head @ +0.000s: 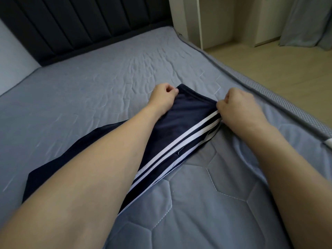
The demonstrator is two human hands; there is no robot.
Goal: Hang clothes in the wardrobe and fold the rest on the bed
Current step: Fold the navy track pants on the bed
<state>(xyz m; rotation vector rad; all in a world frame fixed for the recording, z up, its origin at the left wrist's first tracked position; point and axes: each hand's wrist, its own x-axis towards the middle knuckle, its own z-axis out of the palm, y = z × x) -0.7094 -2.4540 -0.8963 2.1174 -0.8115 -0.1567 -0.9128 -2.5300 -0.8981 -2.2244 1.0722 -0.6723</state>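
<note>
Navy track pants (181, 121) with white side stripes lie stretched along the grey-blue quilted bed (100, 87), running from the lower left up to the middle. My left hand (162, 97) pinches the far left corner of the pants' end. On the striped right corner, my right hand (239, 106) is closed in a fist-like grip. Both forearms reach over the garment, and my left arm hides much of its middle.
A dark padded headboard (75, 26) stands at the back. The bed's right edge (269, 83) runs diagonally, with pale wooden floor (278, 65) beyond it. A cream cabinet or wardrobe (215, 20) and a grey curtain (309, 20) stand at the top right.
</note>
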